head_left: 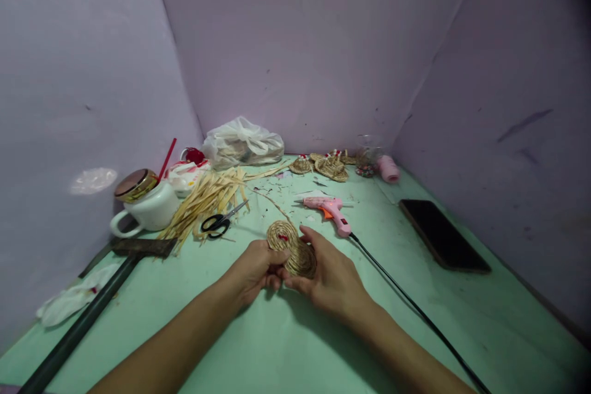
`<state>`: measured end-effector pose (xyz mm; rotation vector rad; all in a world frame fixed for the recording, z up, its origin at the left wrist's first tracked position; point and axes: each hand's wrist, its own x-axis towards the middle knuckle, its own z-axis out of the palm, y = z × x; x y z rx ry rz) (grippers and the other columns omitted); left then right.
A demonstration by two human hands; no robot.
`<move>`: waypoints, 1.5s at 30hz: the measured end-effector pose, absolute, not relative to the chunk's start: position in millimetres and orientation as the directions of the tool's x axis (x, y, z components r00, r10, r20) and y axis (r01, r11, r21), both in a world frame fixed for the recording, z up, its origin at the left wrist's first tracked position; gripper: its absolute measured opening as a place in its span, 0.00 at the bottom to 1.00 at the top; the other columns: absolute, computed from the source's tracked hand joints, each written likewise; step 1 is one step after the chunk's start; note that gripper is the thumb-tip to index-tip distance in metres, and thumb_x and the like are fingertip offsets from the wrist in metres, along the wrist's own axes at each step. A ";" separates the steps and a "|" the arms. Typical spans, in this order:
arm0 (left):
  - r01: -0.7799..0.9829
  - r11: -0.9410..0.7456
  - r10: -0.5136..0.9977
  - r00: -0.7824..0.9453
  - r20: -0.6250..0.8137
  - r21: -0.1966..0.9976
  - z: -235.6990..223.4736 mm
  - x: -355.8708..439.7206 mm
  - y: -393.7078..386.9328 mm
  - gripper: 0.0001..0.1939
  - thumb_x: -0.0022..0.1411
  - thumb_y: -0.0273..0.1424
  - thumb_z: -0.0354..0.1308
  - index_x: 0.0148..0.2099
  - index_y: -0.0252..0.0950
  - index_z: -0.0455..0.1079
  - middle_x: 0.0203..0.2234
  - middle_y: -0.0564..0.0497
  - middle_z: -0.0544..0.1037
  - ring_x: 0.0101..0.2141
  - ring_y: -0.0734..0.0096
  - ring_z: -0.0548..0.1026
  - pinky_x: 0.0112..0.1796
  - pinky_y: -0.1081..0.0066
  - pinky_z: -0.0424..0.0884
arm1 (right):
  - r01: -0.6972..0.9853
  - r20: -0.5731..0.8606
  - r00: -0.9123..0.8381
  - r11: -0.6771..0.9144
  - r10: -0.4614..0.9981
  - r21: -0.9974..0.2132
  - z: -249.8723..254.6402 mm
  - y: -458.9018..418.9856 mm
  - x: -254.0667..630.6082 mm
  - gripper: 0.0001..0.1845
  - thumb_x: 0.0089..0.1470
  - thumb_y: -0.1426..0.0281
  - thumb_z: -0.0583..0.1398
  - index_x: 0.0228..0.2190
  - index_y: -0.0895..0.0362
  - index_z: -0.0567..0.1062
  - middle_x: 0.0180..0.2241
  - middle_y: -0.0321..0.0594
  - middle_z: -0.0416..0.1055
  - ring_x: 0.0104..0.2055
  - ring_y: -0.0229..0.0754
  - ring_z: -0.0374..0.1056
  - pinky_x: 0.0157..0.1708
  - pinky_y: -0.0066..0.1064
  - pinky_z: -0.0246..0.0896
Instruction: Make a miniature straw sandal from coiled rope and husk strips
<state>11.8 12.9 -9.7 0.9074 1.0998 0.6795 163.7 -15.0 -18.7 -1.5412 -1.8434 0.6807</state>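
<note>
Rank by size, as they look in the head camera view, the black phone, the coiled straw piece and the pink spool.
1. Black phone
2. Coiled straw piece, partly covered
3. Pink spool, farther back, which shrinks its look

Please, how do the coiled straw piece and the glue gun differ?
The coiled straw piece is tan and rounded; the glue gun is pink and pistol-shaped. The left hand and right hand hold the piece; the glue gun lies on the table. Both show small red parts.
</note>
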 end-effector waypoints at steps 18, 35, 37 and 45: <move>0.727 -0.659 0.751 0.618 0.233 0.195 0.9 -13.1 3.8 0.33 0.44 0.21 0.53 0.54 0.39 0.57 0.55 0.46 0.59 0.56 0.54 0.49 0.54 0.53 0.44 | 0.585 0.207 -0.353 0.388 0.913 -0.712 -27.5 -4.5 176.6 0.24 0.44 0.76 0.58 0.46 0.58 0.68 0.43 0.45 0.70 0.44 0.45 0.64 0.45 0.36 0.55; 0.687 -0.660 0.747 0.644 0.167 0.303 -5.9 -18.5 26.2 0.20 0.35 0.29 0.56 0.36 0.37 0.62 0.34 0.49 0.65 0.37 0.63 0.61 0.44 0.62 0.54 | 0.655 0.321 -0.463 0.563 0.826 -0.503 -41.4 5.5 171.6 0.27 0.39 0.69 0.59 0.45 0.60 0.66 0.44 0.52 0.67 0.45 0.53 0.62 0.46 0.42 0.56; 0.647 -0.691 0.716 0.672 0.187 0.322 -10.9 -19.0 31.5 0.19 0.33 0.29 0.57 0.34 0.37 0.61 0.33 0.50 0.64 0.36 0.65 0.61 0.41 0.65 0.56 | 0.650 0.340 -0.465 0.576 0.817 -0.496 -44.4 7.8 171.3 0.27 0.38 0.68 0.60 0.44 0.60 0.67 0.43 0.51 0.68 0.43 0.53 0.64 0.44 0.42 0.58; 0.570 -0.718 0.681 0.695 0.232 0.400 -30.6 -16.3 42.0 0.19 0.29 0.28 0.56 0.29 0.36 0.57 0.30 0.52 0.64 0.34 0.67 0.60 0.38 0.67 0.57 | 0.681 0.301 -0.430 0.525 0.851 -0.510 -43.5 6.1 167.0 0.26 0.34 0.74 0.56 0.42 0.60 0.67 0.43 0.51 0.67 0.46 0.53 0.62 0.46 0.43 0.55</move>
